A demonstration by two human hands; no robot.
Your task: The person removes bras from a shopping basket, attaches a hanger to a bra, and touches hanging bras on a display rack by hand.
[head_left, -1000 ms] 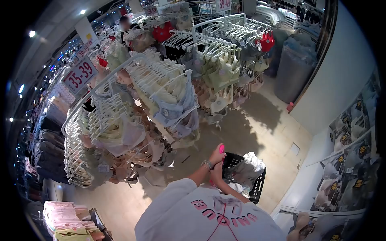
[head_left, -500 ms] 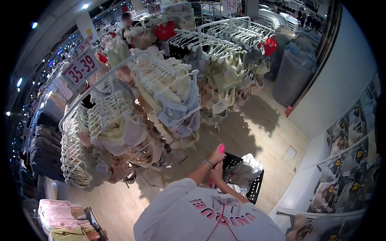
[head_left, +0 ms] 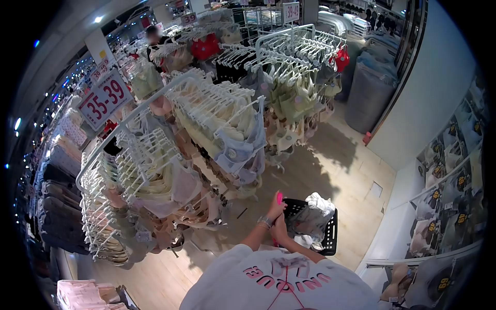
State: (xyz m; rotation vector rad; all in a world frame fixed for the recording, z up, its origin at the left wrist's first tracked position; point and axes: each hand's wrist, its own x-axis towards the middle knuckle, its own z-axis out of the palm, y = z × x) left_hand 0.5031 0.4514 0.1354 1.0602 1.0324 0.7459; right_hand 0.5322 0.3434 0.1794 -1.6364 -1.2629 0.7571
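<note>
My left hand (head_left: 276,206) is closed around a pink handle (head_left: 279,198), whose end sticks out above the fingers. Just below and against it, my right hand (head_left: 280,228) is also closed; a bit of pink shows under it, so it seems to grip the same handle. Right beside my hands is a black basket (head_left: 330,238) with holes in its sides. White cloth (head_left: 319,205) and a clear plastic bag (head_left: 308,219) lie in it.
Racks of pale bras on white hangers (head_left: 217,111) stand ahead and left, with a 35-39 sign (head_left: 105,100). A grey wrapped bundle (head_left: 371,95) is by the wall. Packaged goods (head_left: 460,181) line the right side. A person (head_left: 153,45) is far behind the racks.
The near racks look slightly larger and the pink stack at lower left sits lower in view. My hands and the basket have shifted a little left, the grip unchanged.
</note>
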